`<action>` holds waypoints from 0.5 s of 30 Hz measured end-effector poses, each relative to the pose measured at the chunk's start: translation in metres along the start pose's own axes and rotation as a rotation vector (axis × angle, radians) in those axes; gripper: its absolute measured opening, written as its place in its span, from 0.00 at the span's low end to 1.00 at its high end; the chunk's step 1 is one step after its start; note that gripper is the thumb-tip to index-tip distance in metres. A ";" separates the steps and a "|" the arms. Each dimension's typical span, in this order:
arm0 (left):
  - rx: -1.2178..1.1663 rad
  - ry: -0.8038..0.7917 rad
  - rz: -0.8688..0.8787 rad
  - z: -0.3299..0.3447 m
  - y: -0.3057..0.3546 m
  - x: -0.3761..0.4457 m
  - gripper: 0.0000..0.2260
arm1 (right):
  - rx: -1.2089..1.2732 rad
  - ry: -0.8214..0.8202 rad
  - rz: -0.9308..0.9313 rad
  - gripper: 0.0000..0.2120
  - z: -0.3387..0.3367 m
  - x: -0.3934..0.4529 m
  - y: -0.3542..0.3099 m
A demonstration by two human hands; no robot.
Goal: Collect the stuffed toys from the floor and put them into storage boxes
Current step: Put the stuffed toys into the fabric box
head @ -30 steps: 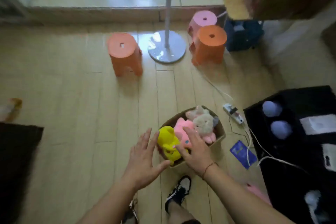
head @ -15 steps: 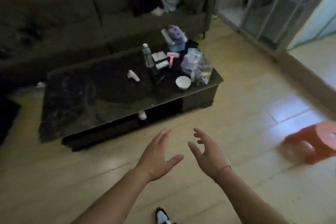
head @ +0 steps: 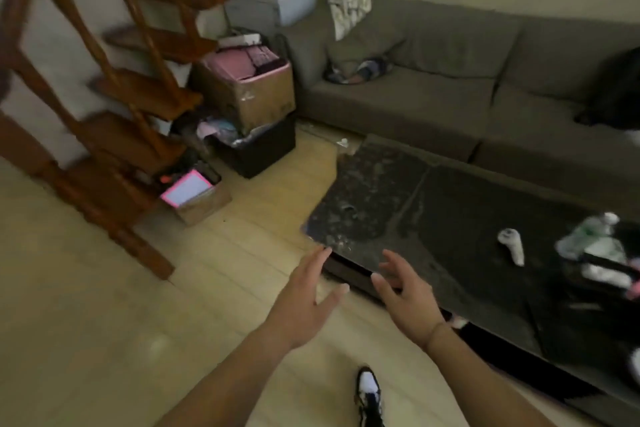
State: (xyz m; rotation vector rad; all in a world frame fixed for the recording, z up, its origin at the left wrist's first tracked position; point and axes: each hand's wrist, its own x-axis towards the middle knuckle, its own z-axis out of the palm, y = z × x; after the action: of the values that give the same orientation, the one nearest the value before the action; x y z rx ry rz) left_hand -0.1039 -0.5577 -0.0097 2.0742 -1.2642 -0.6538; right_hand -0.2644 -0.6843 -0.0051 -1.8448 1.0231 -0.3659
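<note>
Beside the near corner of the coffee table (head: 433,204), a low rectangular piece with a dark, glossy, mottled stone-like top, the left hand (head: 304,302) and the right hand (head: 405,295) are raised over pale wood-plank floor (head: 104,322), palms turned toward each other. Both hold nothing: the left fingers are straight and slightly spread, the right fingers loosely bent and apart. Behind the table runs a grey fabric sofa (head: 433,80) with soft square cushions and a crumpled pale cloth (head: 348,5) on its backrest. Left of the table, a brown cardboard box (head: 252,94) filled with pink items sits on a black box (head: 259,149), and a smaller cardboard box (head: 201,198) holds a pink-edged flat panel; beyond these rises a reddish-brown wooden staircase (head: 114,87) with open treads. On the table's right end lie a small white cylindrical object (head: 512,243) and a blurred clear plastic bottle (head: 588,236). A black-and-white shoe (head: 369,392) shows on the floor in front of the table. No stuffed toy is visible. Compared with half a second ago, the view has swung left: the staircase and boxes have come into sight, the orange stool has left it, and both hands remain empty and apart.
</note>
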 end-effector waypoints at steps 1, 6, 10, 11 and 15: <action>0.010 0.007 -0.009 -0.009 -0.009 0.017 0.33 | -0.011 -0.023 -0.011 0.24 0.007 0.024 -0.006; 0.004 0.073 -0.138 -0.055 -0.047 0.094 0.30 | -0.030 -0.197 -0.027 0.28 0.036 0.148 -0.043; -0.043 0.094 -0.235 -0.103 -0.081 0.145 0.31 | -0.016 -0.276 -0.047 0.26 0.071 0.233 -0.090; -0.053 0.102 -0.249 -0.116 -0.092 0.158 0.31 | -0.012 -0.283 -0.051 0.25 0.083 0.255 -0.100; -0.099 0.106 -0.317 -0.176 -0.158 0.213 0.32 | -0.041 -0.299 -0.020 0.25 0.143 0.346 -0.133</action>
State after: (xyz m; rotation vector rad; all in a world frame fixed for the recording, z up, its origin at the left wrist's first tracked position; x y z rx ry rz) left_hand 0.1999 -0.6512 -0.0223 2.2141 -0.8343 -0.7183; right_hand 0.0991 -0.8425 -0.0233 -1.8790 0.8122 -0.0768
